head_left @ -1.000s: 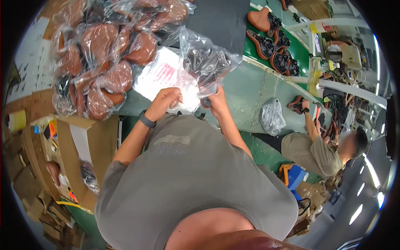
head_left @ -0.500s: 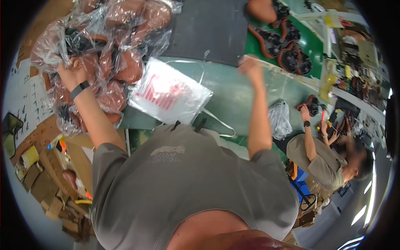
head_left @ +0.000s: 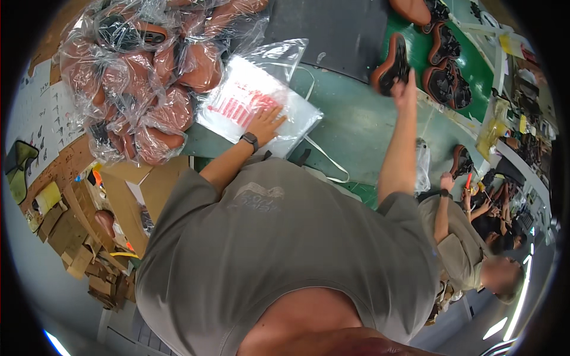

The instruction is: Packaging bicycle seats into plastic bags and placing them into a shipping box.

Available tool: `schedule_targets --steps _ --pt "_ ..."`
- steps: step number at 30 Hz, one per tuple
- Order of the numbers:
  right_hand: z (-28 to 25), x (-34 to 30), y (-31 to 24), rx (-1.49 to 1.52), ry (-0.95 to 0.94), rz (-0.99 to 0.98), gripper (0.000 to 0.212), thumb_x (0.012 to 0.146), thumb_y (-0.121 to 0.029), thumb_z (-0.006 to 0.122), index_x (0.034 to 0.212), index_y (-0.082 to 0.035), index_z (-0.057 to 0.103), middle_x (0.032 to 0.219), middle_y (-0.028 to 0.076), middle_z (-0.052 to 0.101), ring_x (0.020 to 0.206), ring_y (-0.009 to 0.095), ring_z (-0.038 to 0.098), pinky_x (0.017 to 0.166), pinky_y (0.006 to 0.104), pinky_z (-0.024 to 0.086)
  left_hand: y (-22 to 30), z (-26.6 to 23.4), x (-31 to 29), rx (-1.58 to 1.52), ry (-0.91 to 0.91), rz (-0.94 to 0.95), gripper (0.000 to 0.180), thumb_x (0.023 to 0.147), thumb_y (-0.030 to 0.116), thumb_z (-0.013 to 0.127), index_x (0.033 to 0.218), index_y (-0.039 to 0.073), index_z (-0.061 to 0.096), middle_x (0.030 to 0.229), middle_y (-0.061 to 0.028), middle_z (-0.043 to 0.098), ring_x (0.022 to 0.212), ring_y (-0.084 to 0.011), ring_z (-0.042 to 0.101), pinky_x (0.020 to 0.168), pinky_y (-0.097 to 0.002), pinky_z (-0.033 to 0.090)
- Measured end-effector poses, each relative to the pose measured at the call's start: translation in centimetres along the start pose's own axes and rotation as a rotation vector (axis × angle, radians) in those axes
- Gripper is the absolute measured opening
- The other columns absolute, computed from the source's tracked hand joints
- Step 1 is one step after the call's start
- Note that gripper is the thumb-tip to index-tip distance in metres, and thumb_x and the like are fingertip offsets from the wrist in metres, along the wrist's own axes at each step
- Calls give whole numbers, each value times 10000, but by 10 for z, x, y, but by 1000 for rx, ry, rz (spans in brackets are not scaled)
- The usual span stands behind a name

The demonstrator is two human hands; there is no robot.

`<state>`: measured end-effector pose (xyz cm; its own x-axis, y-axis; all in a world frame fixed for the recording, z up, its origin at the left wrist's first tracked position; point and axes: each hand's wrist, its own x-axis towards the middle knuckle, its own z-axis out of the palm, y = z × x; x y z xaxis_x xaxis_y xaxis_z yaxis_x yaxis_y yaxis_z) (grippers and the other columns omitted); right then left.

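Note:
My right hand [head_left: 405, 93] is closed on the narrow end of a brown bicycle saddle [head_left: 389, 59], held up at the edge of the green mat with its black underside partly showing. My left hand [head_left: 266, 124] lies flat with fingers spread on a stack of clear plastic bags [head_left: 228, 107] with red print. At the stack's far edge, one bag's mouth [head_left: 291, 53] stands raised and loose. Several bare saddles [head_left: 442, 83] rest on the green mat [head_left: 415, 44], right of my right hand. Left of the bags is a heap of saddles wrapped in clear plastic [head_left: 136, 77].
A dark sheet [head_left: 332, 29] covers the table's far middle. White cord [head_left: 329, 160] trails from under the bags. An opened cardboard box [head_left: 142, 184] stands below the wrapped heap. To the right, a co-worker [head_left: 457, 231] handles another saddle [head_left: 460, 161] at the same bench.
My left hand has left the wrapped heap and come right onto the bags. My right hand has reached farther right and taken hold of a saddle. A bag's mouth now stands raised.

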<state>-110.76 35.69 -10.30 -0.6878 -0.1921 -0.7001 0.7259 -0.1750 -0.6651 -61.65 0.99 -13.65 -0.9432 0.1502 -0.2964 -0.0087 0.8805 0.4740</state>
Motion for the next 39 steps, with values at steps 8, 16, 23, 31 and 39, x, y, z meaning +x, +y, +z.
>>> schedule_targets --steps 8,16,23,31,39 --pt "-70 -361 248 695 -140 280 866 1011 -657 686 1634 -94 471 1604 391 477 1426 557 556 1180 683 504 46 14 8 -209 313 -271 285 952 305 786 1139 90 770 1208 -113 700 1164 -348 646 993 -488 530" --pt "-93 -428 342 -1256 227 -418 1010 829 -371 939 1625 -12 432 1269 241 719 1034 412 770 923 546 620 46 8 -16 -472 380 -207 213 1037 211 651 1054 81 819 997 -161 811 986 -362 764 860 -488 598" --pt "-1 -407 314 -1234 375 -354 979 853 -356 901 1626 3 419 1260 251 727 1045 408 769 894 528 610 54 -63 -88 -579 575 -322 248 1008 309 751 968 76 823 896 -148 814 833 -350 791 742 -459 599" --pt "134 -524 222 78 -731 24 765 1016 -289 806 1609 -26 400 1364 260 683 1211 384 739 985 502 653 108 -137 -165 -919 651 -138 283 920 222 910 909 -28 779 741 -67 717 685 -133 672 646 -322 536" --pt "198 -498 215 138 -485 306 413 1034 -175 785 1347 13 590 1179 222 709 950 314 741 773 434 655 128 -178 -215 -1799 86 -271 221 1099 140 717 1217 -37 777 1130 -73 810 994 -166 786 861 -294 625"
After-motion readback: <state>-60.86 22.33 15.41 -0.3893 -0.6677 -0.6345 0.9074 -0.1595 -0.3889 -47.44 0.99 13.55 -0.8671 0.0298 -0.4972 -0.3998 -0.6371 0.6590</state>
